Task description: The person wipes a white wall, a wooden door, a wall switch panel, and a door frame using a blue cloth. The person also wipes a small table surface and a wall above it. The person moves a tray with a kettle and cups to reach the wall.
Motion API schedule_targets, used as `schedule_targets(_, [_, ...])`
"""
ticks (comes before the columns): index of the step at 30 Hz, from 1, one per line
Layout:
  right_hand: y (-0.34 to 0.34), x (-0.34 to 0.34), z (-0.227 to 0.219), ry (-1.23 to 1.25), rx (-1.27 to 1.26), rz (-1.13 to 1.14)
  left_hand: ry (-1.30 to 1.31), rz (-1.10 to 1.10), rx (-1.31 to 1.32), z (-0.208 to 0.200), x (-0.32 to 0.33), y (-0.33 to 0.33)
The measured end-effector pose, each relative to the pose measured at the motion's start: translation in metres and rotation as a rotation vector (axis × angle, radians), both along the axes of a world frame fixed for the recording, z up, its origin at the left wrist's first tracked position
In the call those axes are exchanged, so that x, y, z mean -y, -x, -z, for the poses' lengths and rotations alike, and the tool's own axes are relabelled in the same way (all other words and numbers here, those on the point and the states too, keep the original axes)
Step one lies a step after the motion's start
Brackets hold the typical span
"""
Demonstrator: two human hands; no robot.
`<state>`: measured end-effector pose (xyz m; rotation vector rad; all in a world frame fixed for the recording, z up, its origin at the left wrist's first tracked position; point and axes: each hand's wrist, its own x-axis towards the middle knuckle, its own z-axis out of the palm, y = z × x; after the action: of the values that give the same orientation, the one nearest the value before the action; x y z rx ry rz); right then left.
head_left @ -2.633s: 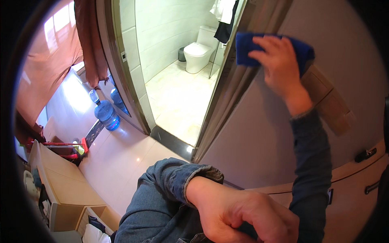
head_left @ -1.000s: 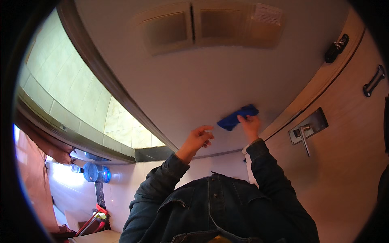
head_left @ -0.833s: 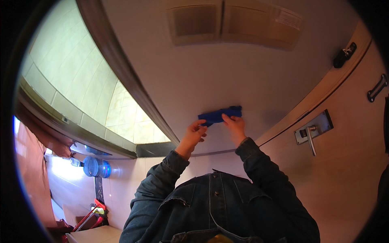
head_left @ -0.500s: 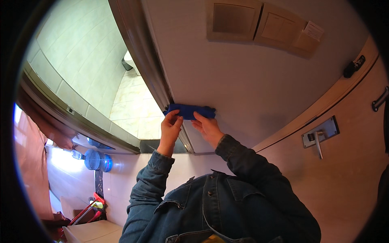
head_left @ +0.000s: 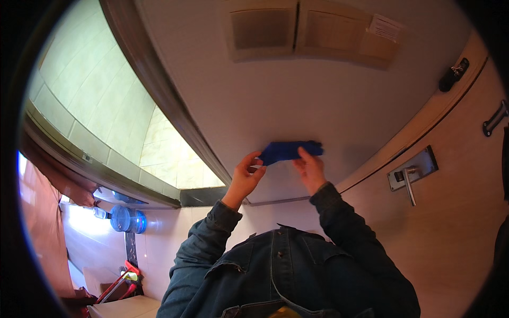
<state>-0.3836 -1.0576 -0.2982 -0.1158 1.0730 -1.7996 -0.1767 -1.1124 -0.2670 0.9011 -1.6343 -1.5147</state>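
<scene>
A folded blue cloth (head_left: 283,151) is stretched sideways in front of the pale wall. Its left corner is between the thumb and fingers of my left hand (head_left: 245,180). My right hand (head_left: 311,172) grips it near the right end, thumb on the near side, with the other fingers partly hidden. The cloth is close to the wall; I cannot tell whether it touches.
A doorway on the left, edged by a metallic door frame (head_left: 159,87), opens onto a tiled room. Switch panels (head_left: 334,32) are on the wall ahead. On the right is a wooden door with a lever handle (head_left: 409,183). A blue water bottle (head_left: 127,219) lies at lower left.
Both hands and the blue cloth have moved right, away from the door frame and along the wall. The view has turned a little too.
</scene>
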Motion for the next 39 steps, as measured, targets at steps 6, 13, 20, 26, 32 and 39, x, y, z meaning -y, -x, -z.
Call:
schedule_targets(6, [0.116,-0.041,-0.030,-0.110,-0.237,0.251,-0.003,0.072,0.020,-0.009,-0.015,0.048])
schedule_targets(13, [0.232,-0.061,-0.090,-0.084,-0.808,0.688,0.017,0.137,-0.003,-0.012,-0.033,0.086])
schedule_targets(20, [0.206,-0.048,-0.145,0.101,-1.388,0.801,0.126,0.154,-0.040,-0.025,-0.043,0.104])
schedule_targets(26, [0.095,-0.016,-0.162,0.242,-1.810,0.703,0.200,0.143,-0.073,-0.044,-0.039,0.079])
schedule_targets(32, [-0.010,0.021,-0.187,0.434,-1.952,0.631,0.159,0.090,-0.099,-0.051,-0.028,0.026])
schedule_targets(39, [-0.115,0.059,-0.194,0.505,-1.987,0.433,0.141,-0.101,-0.155,-0.063,-0.004,-0.050])
